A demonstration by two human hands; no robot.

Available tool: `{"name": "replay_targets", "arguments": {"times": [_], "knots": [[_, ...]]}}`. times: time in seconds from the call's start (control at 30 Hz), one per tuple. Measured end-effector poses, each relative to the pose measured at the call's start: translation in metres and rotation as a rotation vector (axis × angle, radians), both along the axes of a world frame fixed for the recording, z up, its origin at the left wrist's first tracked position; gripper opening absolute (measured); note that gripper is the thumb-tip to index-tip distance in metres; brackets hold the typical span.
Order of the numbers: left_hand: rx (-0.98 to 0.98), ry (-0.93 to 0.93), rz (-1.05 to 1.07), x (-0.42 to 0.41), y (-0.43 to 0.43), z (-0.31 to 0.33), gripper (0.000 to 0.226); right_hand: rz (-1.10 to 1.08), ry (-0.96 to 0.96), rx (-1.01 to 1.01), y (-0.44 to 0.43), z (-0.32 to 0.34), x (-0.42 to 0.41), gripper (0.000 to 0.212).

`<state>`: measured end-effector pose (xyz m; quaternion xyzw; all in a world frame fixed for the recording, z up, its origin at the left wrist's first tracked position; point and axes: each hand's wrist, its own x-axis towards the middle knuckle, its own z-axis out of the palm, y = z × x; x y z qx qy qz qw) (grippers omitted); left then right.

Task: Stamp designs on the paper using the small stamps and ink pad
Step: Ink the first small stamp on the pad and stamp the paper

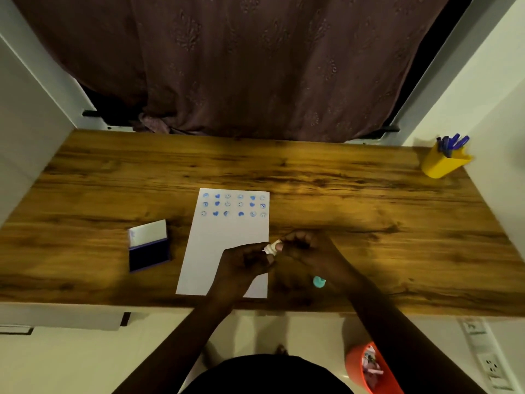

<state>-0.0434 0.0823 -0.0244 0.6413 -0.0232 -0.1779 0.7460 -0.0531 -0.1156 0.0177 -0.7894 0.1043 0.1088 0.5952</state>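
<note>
A white paper lies on the wooden desk, with three rows of blue stamped designs near its far edge. An open ink pad, its lid tipped up, sits to the left of the paper. My left hand and my right hand meet over the paper's right edge, both pinching a small white stamp. A small teal stamp shows by my right wrist; whether it rests on the desk or is touched, I cannot tell.
A yellow cup of blue pens stands at the desk's far right corner. A dark curtain hangs behind the desk. An orange bin with scraps is on the floor at lower right. White walls close in both sides.
</note>
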Motion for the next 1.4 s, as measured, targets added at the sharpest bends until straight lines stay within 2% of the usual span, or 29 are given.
{"name": "replay_targets", "arguments": {"times": [0.13,0.23,0.33,0.47,0.57,0.67,0.77,0.87,0.93,1.07,1.27,1.4], "knots": [[0.027,-0.092,0.055,0.006,0.023,0.002,0.053,0.029,0.077,0.052,0.026,0.002,0.006,0.02],[0.02,-0.123,0.071,0.01,0.047,0.001,0.046,0.105,0.054,0.051,0.046,0.004,0.017,0.015],[0.047,-0.077,0.119,0.012,0.072,0.001,0.04,0.227,0.006,0.02,0.063,0.006,0.029,0.016],[0.052,0.097,0.25,0.01,0.116,0.001,0.026,0.337,-0.113,-0.136,0.093,0.004,0.052,0.026],[0.07,0.065,0.35,0.01,0.154,0.005,0.022,0.366,-0.148,-0.24,0.124,-0.002,0.069,0.028],[0.054,0.032,0.417,0.011,0.191,0.009,0.032,0.433,-0.172,-0.343,0.16,-0.011,0.081,0.03],[0.062,-0.024,0.463,0.012,0.225,0.01,0.033,0.525,-0.214,-0.44,0.196,-0.022,0.093,0.026],[0.078,-0.012,0.548,0.015,0.25,0.006,0.018,0.617,-0.264,-0.557,0.226,-0.033,0.103,0.027],[0.097,0.003,0.551,0.018,0.263,0.002,0.009,0.674,-0.288,-0.667,0.242,-0.039,0.107,0.028],[0.092,0.029,0.555,0.024,0.277,-0.001,0.015,0.752,-0.327,-0.86,0.26,-0.047,0.114,0.029],[0.049,0.104,0.549,0.033,0.284,-0.009,0.015,0.762,-0.357,-0.937,0.266,-0.056,0.117,0.028],[0.092,0.094,0.501,0.04,0.283,-0.013,0.014,0.78,-0.325,-0.958,0.272,-0.061,0.115,0.032]]}}
